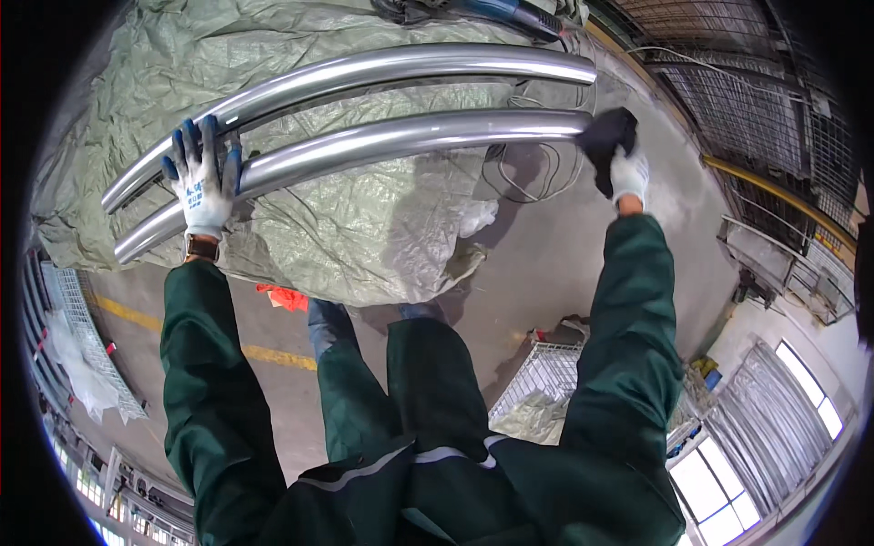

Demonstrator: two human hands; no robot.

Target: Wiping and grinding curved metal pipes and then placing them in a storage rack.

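Note:
Two long shiny metal tubes lie side by side on a crumpled grey-green tarp (364, 227). The nearer tube (382, 144) has my left hand (205, 182) resting across it toward its left part, in a white glove with blue fingertips, fingers stretched out and spread. Those fingertips reach to the farther tube (364, 75). At the nearer tube's right end, my right hand (628, 173), also in a white glove, is closed on a black cloth (608, 144). The cloth touches the tube's end and hides it.
A blue and black power tool (514, 14) lies at the far edge of the tarp. A loose cable (542, 182) coils on the floor by the tubes' right ends. Wire mesh cages (710, 64) stand at the right, and a wire basket (542, 373) is near my legs.

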